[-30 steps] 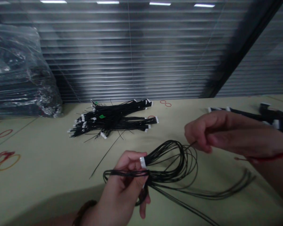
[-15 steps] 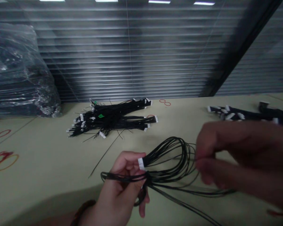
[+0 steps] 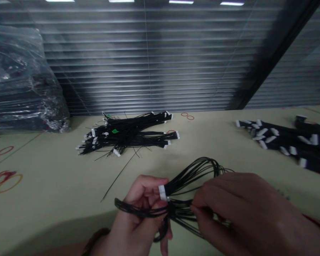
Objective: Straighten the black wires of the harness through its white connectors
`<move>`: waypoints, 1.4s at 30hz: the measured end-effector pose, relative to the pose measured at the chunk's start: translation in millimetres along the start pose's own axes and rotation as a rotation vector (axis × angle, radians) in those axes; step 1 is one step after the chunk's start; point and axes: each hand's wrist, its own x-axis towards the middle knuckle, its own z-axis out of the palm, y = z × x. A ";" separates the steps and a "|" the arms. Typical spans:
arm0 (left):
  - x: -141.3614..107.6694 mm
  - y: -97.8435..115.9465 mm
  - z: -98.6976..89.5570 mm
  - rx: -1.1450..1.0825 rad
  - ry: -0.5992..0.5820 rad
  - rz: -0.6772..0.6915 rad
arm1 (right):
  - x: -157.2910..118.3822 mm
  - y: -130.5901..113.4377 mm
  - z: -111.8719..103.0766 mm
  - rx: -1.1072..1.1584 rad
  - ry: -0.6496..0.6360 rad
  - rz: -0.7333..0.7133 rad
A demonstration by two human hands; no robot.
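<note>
A wire harness (image 3: pixel 197 170) of thin black wires, looped back on itself, hangs over the table's near side. My left hand (image 3: pixel 141 209) is closed around its gathered middle, thumb pressing on the wires. The harness's white connector (image 3: pixel 162 192) sits by the left fingertips, and a smaller loop of wires sticks out to the left over that hand. My right hand (image 3: pixel 229 209) pinches the wires just right of the gathered point, thumb against forefinger. The back of the right hand hides the wire ends.
A pile of black harnesses (image 3: pixel 128 133) with white connectors lies at the back centre, a single loose wire (image 3: pixel 120 174) in front. More harnesses (image 3: pixel 280 138) lie at right. A clear plastic bag (image 3: pixel 26 85) stands at left, near red and yellow rubber bands (image 3: pixel 5 179). Window blinds (image 3: pixel 149 60) rise behind.
My right hand has come left and down from the outer side of the loop to the wires beside my left hand. The left hand keeps its hold, nearly in place.
</note>
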 end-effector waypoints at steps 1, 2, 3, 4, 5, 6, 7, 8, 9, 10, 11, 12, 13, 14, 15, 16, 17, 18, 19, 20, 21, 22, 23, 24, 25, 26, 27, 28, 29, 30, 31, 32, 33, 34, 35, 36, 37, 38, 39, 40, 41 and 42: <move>-0.4 -0.1 -0.6 0.002 -0.005 0.003 | 0.8 -0.5 0.3 -0.006 0.005 0.002; -0.9 -0.2 -1.2 0.004 -0.008 0.008 | 1.8 -0.9 0.4 -0.008 0.003 -0.001; -1.4 -0.4 -1.6 0.009 -0.011 0.009 | 2.7 -1.4 0.3 -0.008 0.000 -0.005; -2.0 -0.6 -1.9 0.017 -0.011 0.008 | 3.5 -1.6 -0.1 -0.005 -0.006 -0.005; -2.5 -0.9 -2.1 0.027 -0.012 0.007 | 4.1 -1.7 -0.6 0.004 -0.015 -0.002; -3.0 -1.3 -2.1 0.038 -0.013 0.003 | 4.4 -1.7 -1.1 0.014 -0.030 0.009; -3.4 -1.6 -2.2 0.047 -0.019 0.001 | 4.5 -1.4 -1.5 0.025 -0.038 0.019; -3.6 -2.0 -2.4 0.055 -0.025 -0.002 | 4.5 -1.1 -1.5 0.030 -0.048 0.031; -3.8 -2.3 -2.6 0.059 -0.032 0.003 | 4.4 -0.8 -1.2 0.038 -0.053 0.034; -3.8 -2.6 -3.0 0.060 -0.035 0.002 | 4.3 -0.5 -0.5 0.043 -0.054 0.038; -3.6 -2.9 -3.3 0.059 -0.038 0.002 | 4.3 -0.4 0.6 0.041 -0.048 0.042; -3.2 -3.0 -3.6 0.056 -0.041 0.000 | 4.3 -0.3 2.0 0.036 -0.035 0.036; -2.8 -3.1 -3.8 0.054 -0.045 -0.003 | 4.4 -0.3 3.5 0.028 -0.011 0.022; -2.4 -3.0 -3.7 0.052 -0.053 -0.007 | 4.5 -0.4 5.0 0.018 0.007 0.011; -2.0 -2.9 -3.5 0.049 -0.062 -0.010 | 4.5 -0.6 6.2 0.009 0.025 -0.002; -1.8 -2.7 -3.1 0.045 -0.066 -0.010 | 4.6 -0.8 7.0 0.003 0.018 -0.007; -1.8 -2.4 -2.7 0.042 -0.070 -0.009 | 4.5 -1.0 7.4 0.008 0.010 -0.016; -1.8 -2.2 -2.2 0.038 -0.067 -0.010 | 4.4 -1.3 7.3 0.013 -0.008 -0.013; -2.0 -2.0 -1.9 0.036 -0.065 -0.010 | 4.2 -1.6 6.7 0.017 -0.032 -0.002; -2.3 -1.9 -1.7 0.038 -0.062 -0.013 | 3.9 -1.9 5.9 0.023 -0.042 0.000; -2.6 -1.9 -1.6 0.041 -0.059 -0.016 | 3.5 -2.2 4.9 0.027 -0.037 -0.003; -3.0 -2.0 -1.7 0.046 -0.058 -0.020 | 3.1 -2.3 4.0 0.023 -0.035 -0.003; -3.4 -2.2 -1.9 0.050 -0.054 -0.021 | 2.5 -2.4 3.3 0.017 -0.029 -0.005; -3.9 -2.3 -2.1 0.054 -0.047 -0.025 | 1.9 -2.2 3.1 0.010 -0.028 -0.008; -4.3 -2.5 -2.2 0.058 -0.041 -0.028 | 1.2 -1.7 3.5 0.009 -0.026 -0.012; -4.7 -2.5 -2.3 0.060 -0.036 -0.028 | 0.4 -1.0 4.5 0.013 -0.028 -0.017; -4.9 -2.4 -2.2 0.065 -0.034 -0.028 | -0.5 -0.2 6.0 0.026 -0.030 -0.023; -4.9 -2.2 -2.0 0.071 -0.030 -0.029 | -1.3 0.7 7.8 0.043 -0.021 -0.034; -4.8 -1.9 -1.7 0.075 -0.029 -0.028 | -2.2 1.5 9.6 0.060 -0.010 -0.047; -4.5 -1.5 -1.4 0.078 -0.028 -0.028 | -2.8 2.0 11.0 0.067 -0.004 -0.055; -4.0 -1.1 -1.2 0.080 -0.032 -0.028 | -3.2 2.1 12.0 0.067 -0.009 -0.062; -3.5 -0.7 -1.1 0.083 -0.032 -0.037 | -3.2 1.8 12.3 0.063 -0.014 -0.066; -2.9 -0.4 -1.1 0.082 -0.033 -0.043 | -2.9 1.1 12.0 0.058 -0.017 -0.067; -2.5 -0.3 -1.3 0.081 -0.034 -0.051 | -2.4 0.1 11.2 0.051 -0.020 -0.064; -2.3 -0.4 -1.6 0.081 -0.038 -0.059 | -1.7 -1.0 10.4 0.044 -0.028 -0.050; -2.3 -0.6 -2.1 0.081 -0.042 -0.071 | -1.0 -2.0 9.8 0.034 -0.033 -0.036; -2.7 -0.9 -2.6 0.079 -0.046 -0.077 | -0.5 -2.7 9.7 0.028 -0.036 -0.021; -3.3 -1.2 -3.2 0.074 -0.046 -0.083 | -0.3 -3.0 10.3 0.025 -0.033 -0.012; -4.0 -1.4 -3.8 0.072 -0.057 -0.089 | -0.4 -3.0 11.4 0.029 -0.034 -0.013; -4.8 -1.5 -4.2 0.072 -0.066 -0.098 | -0.8 -2.8 12.9 0.041 -0.020 -0.021; -5.6 -1.5 -4.4 0.071 -0.074 -0.106 | -1.2 -2.6 14.4 0.058 0.004 -0.040; -6.1 -1.5 -4.5 0.073 -0.074 -0.119 | -1.4 -2.6 15.5 0.068 0.014 -0.054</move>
